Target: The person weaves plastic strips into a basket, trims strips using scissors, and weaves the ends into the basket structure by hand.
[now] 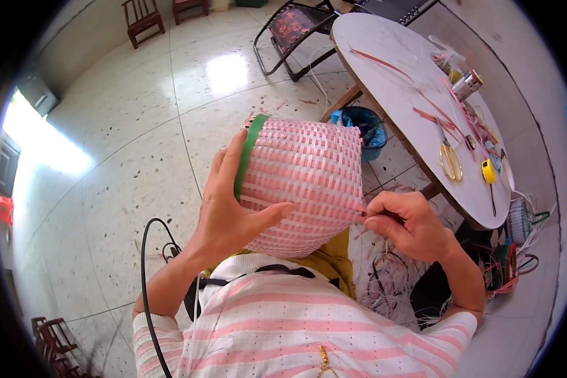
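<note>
A woven basket [302, 170] of pink and white plastic strips lies on its side on my lap. A green band [249, 154] runs along its left edge. My left hand [227, 205] grips that end, its fingers along the green band and the thumb stretched over the woven side. At the basket's right edge my right hand [406, 223] is closed in a pinch, thumb against forefinger. A short pink strip end [361, 213] shows at the fingertips; most of it is hidden.
On the right stands an oval table [384, 47] with gold-handled scissors [450, 162], a yellow tape measure [488, 170], a can [466, 85] and loose strips. Below it are a lined bin [372, 145] and tangled strips [387, 283]. A folding chair [293, 31] stands behind.
</note>
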`<state>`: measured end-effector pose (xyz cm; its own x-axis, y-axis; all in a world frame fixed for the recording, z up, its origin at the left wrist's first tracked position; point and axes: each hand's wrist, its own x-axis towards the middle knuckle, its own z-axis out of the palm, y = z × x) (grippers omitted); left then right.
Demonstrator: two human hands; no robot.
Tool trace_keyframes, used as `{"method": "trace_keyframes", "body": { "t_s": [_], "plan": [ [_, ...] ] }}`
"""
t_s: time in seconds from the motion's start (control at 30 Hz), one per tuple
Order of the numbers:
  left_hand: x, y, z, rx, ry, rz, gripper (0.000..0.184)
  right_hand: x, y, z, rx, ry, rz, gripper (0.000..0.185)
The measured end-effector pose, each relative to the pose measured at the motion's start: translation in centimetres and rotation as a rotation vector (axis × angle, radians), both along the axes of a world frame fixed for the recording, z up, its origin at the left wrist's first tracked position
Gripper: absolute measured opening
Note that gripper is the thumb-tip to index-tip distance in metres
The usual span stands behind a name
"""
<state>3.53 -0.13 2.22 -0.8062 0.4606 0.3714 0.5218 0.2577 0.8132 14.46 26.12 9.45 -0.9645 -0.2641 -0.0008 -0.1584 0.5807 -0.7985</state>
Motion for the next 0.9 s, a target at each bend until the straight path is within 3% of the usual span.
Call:
{"method": "trace_keyframes", "body": {
  "t_s": [0.3,0.37,0.5,0.57,0.6,0.67,0.7,0.77,0.83,0.9],
  "plan": [
    [0.2,0.3,-0.1,-0.04,0.189,0.05,0.095,-0.8,0.3,-0.4,-0.076,-0.049,0.036,0.009],
    [0.2,0.3,-0.2,0.043,-0.023,0.01,0.092,-0.8,0.4,-0.3,-0.079,-0.044,0.03,0.009],
    [0.2,0.3,1.0,0.003,-0.071,0.051,0.087,-0.9,0.9,0.1,0.013,-0.045,0.061,0.008],
    [-0.1,0.4,2.4,-0.284,0.26,-0.009,0.072,-0.8,1.3,-0.1,0.02,-0.003,0.101,0.009],
    [-0.3,0.6,3.0,-0.281,0.262,-0.02,0.072,-0.9,1.4,0.0,0.042,0.039,0.137,0.011],
    [-0.8,1.4,4.2,-0.352,0.497,-0.236,0.054,-0.8,1.7,0.0,0.07,0.086,0.163,0.013],
    [-1.2,1.9,4.5,-0.347,0.505,-0.245,0.054,-0.7,1.9,-0.2,0.146,0.178,0.168,0.016],
    [-2.1,3.1,5.2,-0.293,0.334,-0.517,0.037,-0.4,2.2,-0.1,0.229,0.273,0.16,0.019],
    [-3.0,4.3,5.5,-0.308,0.354,-0.475,0.034,0.0,2.5,0.3,0.68,0.509,0.148,0.015],
    [-3.1,5.6,5.6,-0.32,0.378,-0.434,0.032,0.4,2.3,0.2,0.81,0.625,0.072,0.014]
  ]
}}
